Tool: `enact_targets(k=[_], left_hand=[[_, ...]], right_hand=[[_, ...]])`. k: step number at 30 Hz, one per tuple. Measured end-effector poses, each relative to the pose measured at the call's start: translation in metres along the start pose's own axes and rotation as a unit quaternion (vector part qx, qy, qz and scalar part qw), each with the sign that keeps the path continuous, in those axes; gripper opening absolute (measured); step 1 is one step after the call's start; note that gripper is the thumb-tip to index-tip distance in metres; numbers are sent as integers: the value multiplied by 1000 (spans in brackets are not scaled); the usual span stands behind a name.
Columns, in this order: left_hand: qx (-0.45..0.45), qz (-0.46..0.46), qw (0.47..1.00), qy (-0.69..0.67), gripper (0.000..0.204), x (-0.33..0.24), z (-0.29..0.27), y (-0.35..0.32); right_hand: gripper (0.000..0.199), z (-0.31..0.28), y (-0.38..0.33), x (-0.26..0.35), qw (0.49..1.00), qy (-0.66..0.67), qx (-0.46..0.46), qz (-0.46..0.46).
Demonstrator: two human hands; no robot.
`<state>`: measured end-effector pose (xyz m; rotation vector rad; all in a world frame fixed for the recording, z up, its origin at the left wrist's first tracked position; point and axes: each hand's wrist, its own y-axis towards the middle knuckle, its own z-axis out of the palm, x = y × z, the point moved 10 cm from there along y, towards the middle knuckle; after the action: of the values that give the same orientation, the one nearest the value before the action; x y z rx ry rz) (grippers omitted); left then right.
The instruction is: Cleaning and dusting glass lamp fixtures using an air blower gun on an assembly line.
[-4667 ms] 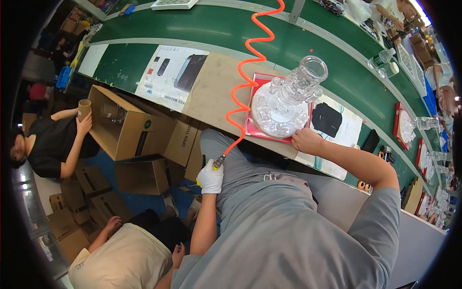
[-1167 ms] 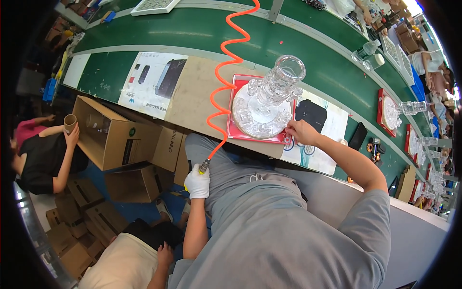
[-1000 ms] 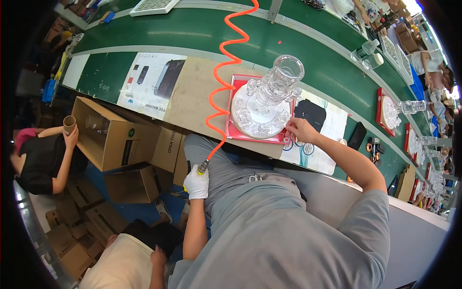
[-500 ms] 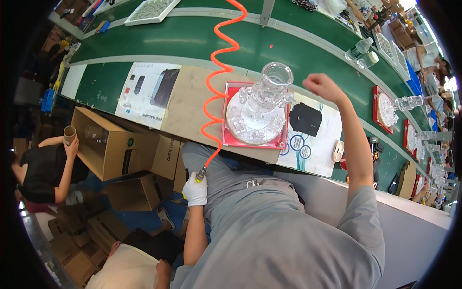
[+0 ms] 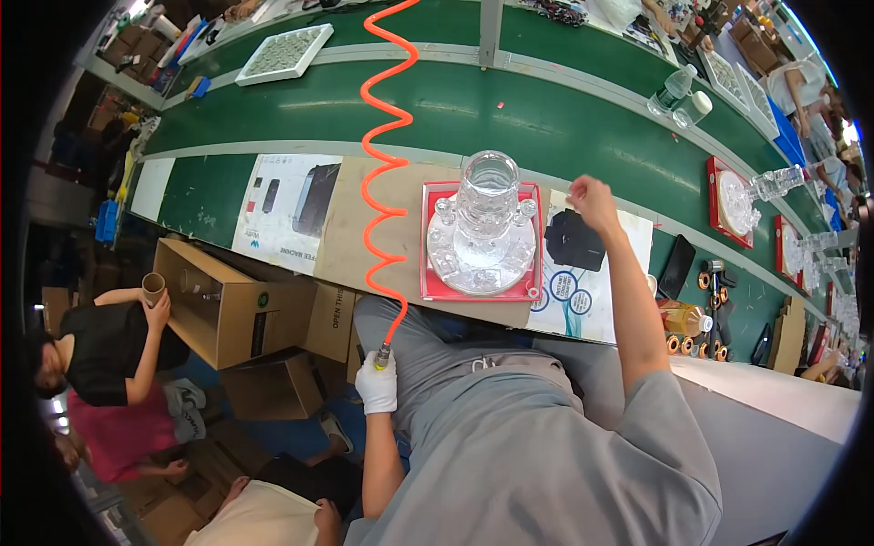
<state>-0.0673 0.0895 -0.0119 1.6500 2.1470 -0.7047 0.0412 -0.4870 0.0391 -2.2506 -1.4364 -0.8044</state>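
My left hand (image 5: 376,383), in a white glove, is low beside my thigh, closed around an air blow gun (image 5: 381,357). Most of the gun is covered by the glove; its metal fitting joins an orange coiled hose (image 5: 386,164). My bare right hand (image 5: 594,202) is raised at the right with its fingers curled in; whatever they hold, if anything, is hidden. Between the hands on the bench, a clear ornate cylinder-shaped piece (image 5: 490,187) stands upright on a round pale base (image 5: 482,282). Both sit in a red square tray (image 5: 426,289). Neither hand touches them.
A black flat piece (image 5: 574,240) lies on printed cardboard right of the tray. A bottle of amber liquid (image 5: 685,318) and a phone (image 5: 675,266) are further right. Similar clear pieces in red trays (image 5: 717,202) line the bench. Cardboard boxes (image 5: 218,309) and co-workers are at the left.
My view has turned a little, bringing the amber bottle and phone into sight. My right hand is slightly lower, its fingers still curled. My left hand keeps hold of the air blow gun.
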Motion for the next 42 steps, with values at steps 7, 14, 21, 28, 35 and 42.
enact_targets(k=[7, 14, 21, 28, 35, 42], left_hand=[[15, 27, 995, -92, 24, -36, -28, 3], [110, 150, 936, -297, 28, -156, -51, -27], [139, 440, 862, -209, 26, -291, -94, -81], [274, 595, 753, -64, 36, -324, -32, -97], [253, 597, 751, -124, 39, -329, -45, -108], [175, 485, 847, -130, 38, -302, -35, -94]], right_hand=[[29, 76, -67, 2, 974, 195, 56, 98], [20, -3, -129, -32, 907, 394, -32, 142], [102, -21, -220, 295, 763, 528, 298, -223], [22, -19, -187, 224, 779, 570, 243, -92], [37, -57, -186, 250, 778, 608, 107, -118], [40, -46, -184, 214, 700, 713, -17, 36]])
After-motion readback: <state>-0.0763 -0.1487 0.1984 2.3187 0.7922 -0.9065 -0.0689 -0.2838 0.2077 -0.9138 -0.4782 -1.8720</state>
